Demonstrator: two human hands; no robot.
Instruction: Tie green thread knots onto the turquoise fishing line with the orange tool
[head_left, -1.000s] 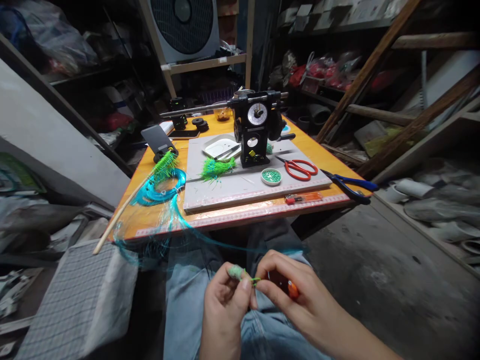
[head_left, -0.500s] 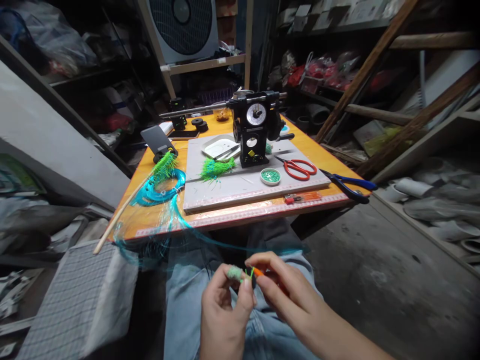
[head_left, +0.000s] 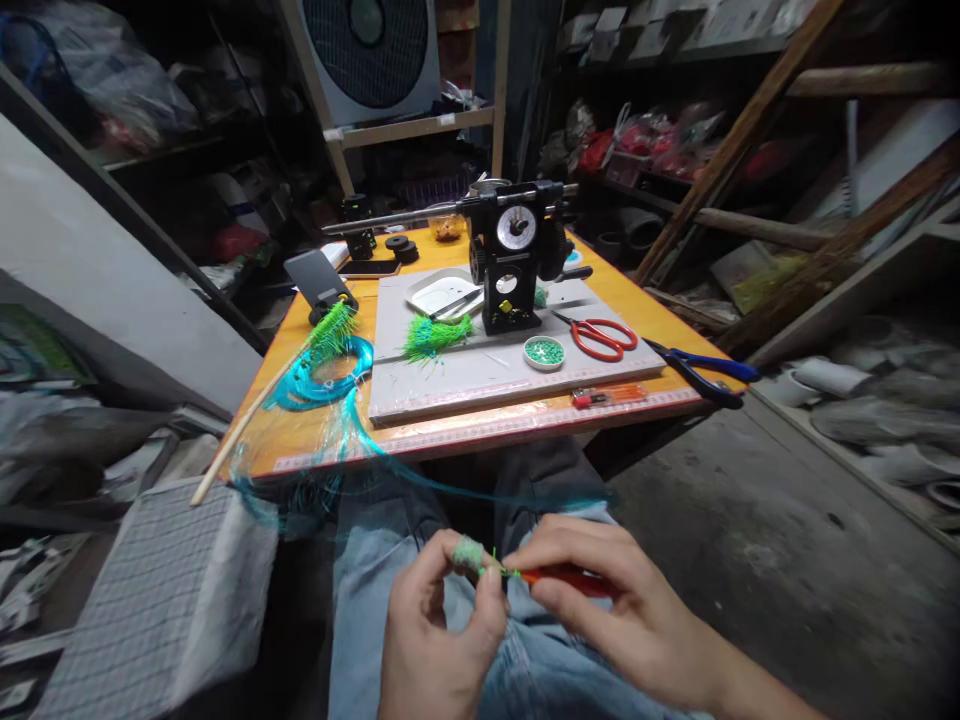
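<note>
Bright green, thin as thread: the strands lie in the gap between the two hands, over the lap of the blue jeans. Head view: left hand pinches them between thumb and index finger, ends poking out past the fingertips toward the right hand. That hand grasps a slim orange tool, thumb below, fingers above, its tip pointing left at the strands (touching or just short, cannot tell). Strands look short and kinked, one end sticking up, others running sideways; finer detail too small to read. Pale green wrap around the left index finger, just beside the pinch. Beyond, on the yellow-orange table: bristly green bundle, red-handled scissors, a coil of blue line.
</note>
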